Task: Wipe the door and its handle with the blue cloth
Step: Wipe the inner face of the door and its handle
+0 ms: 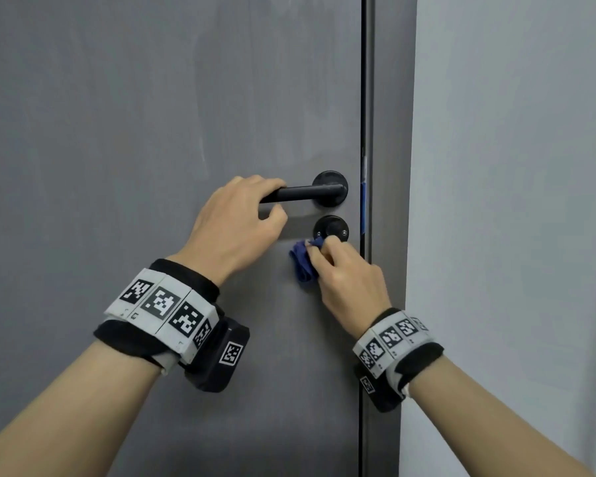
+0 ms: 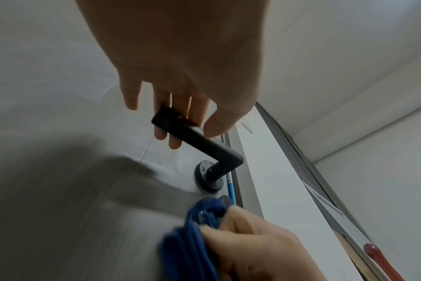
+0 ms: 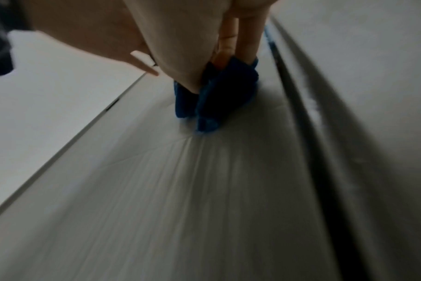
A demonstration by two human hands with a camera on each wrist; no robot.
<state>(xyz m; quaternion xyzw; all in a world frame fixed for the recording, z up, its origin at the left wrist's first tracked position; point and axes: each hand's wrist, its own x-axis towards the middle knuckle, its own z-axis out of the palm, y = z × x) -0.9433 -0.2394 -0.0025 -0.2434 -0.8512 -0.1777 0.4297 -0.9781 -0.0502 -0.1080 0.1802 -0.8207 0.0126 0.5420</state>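
1. Head view shows the left hand (image 1: 236, 223) curled round the free end of the black handle (image 1: 307, 193), fingers over the top and thumb beneath, steadying the lever.
2. Right hand (image 1: 346, 275) pinches the blue cloth (image 1: 303, 261), bunched into a wad, and presses it to the grey door (image 1: 152, 132) just below and left of the round lock plate (image 1: 331, 228), with the fingertips reaching the plate's lower edge.
3. By its folds and crumples the cloth looks soft and light. It will likely mould round the lever and plates, so a loose bunch held between thumb and fingers should suit.
4. Handle appears rigid and smooth, possibly slick. Wrapping the cloth around the bar seems better than dabbing at it.
5. Door panel looks flat and stiff, and should take firm pressure, though a push may swing it unless the lever is held.
6. Beside the door edge runs a dark frame gap (image 1: 365, 98); a blue strip (image 1: 363, 197) shows there near the handle.
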